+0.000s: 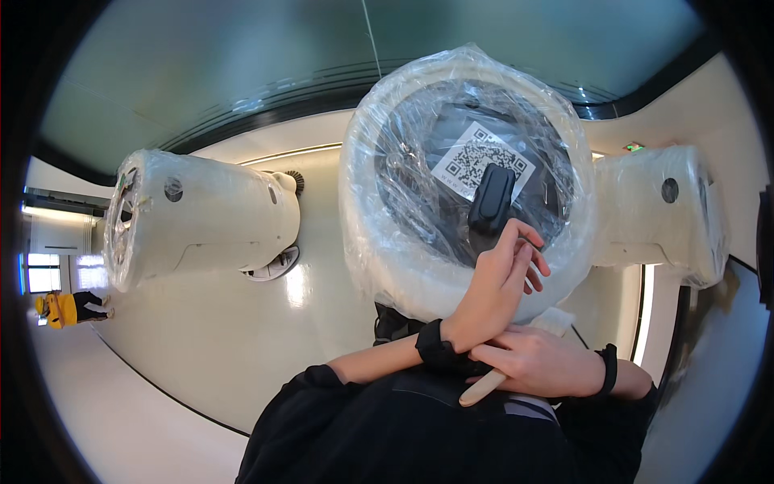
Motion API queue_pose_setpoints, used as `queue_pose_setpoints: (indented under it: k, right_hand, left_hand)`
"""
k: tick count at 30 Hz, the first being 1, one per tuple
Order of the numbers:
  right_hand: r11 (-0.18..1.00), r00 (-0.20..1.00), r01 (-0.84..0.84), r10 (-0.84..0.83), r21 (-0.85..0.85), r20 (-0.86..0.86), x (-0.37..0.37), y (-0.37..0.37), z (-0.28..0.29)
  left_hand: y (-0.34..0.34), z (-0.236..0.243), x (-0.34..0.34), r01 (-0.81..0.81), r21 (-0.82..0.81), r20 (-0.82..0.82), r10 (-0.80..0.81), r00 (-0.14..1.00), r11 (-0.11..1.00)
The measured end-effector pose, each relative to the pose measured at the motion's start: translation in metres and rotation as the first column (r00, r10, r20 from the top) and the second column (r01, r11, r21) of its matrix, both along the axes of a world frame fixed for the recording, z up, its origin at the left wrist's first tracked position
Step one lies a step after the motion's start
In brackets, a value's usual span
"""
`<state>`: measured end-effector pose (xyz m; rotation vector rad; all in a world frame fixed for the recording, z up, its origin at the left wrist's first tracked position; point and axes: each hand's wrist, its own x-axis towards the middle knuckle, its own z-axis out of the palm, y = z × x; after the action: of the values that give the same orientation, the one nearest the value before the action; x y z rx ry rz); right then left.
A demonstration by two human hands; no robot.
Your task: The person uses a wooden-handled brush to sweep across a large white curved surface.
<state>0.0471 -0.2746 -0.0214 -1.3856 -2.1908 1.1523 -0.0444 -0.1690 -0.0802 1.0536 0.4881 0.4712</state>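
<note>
My left hand [500, 270] is over the near right part of a round, plastic-wrapped machine top [367, 218]. Its fingers are loosely bent and apart, with nothing seen in them. Just beyond the fingertips is a black oblong block [493, 198] with rounded edges; whether they touch it is unclear. It partly covers a white sheet with a printed square code [463, 165]. Lower down, my right hand [544, 359] crosses by the left wrist, closed around a pale wooden handle [482, 389]. A white fluffy piece [555, 321] shows past its knuckles, perhaps the handle's other end.
Similar wrapped white machines stand to the left [210, 214] and right [649, 210]. The left one has a dark round brush [297, 184] at its base. A person in yellow [64, 310] is at the far left. A dark glossy panel [266, 64] spans the back.
</note>
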Motion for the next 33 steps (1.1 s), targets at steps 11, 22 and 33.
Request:
queue_pose_setpoints:
  k: [11,22,33]
  right_hand:
    - [0.977,0.984,0.045,-0.079,-0.209,-0.159,-0.001,0.008,-0.002]
    - [0.961,0.966,0.1,-0.156,-0.259,-0.204,0.005,0.008,-0.004]
    - [0.939,0.946,0.218,-0.27,-0.264,-0.181,-0.012,-0.004,-0.018]
  left_hand:
    - [-0.001,-0.009,-0.003,-0.012,0.012,0.053,0.012,0.999,1.0]
    - [0.0,-0.009,-0.002,0.036,-0.024,0.042,-0.035,0.999,0.999]
    - [0.003,-0.023,0.001,-0.25,-0.13,0.036,0.257,0.966,0.959]
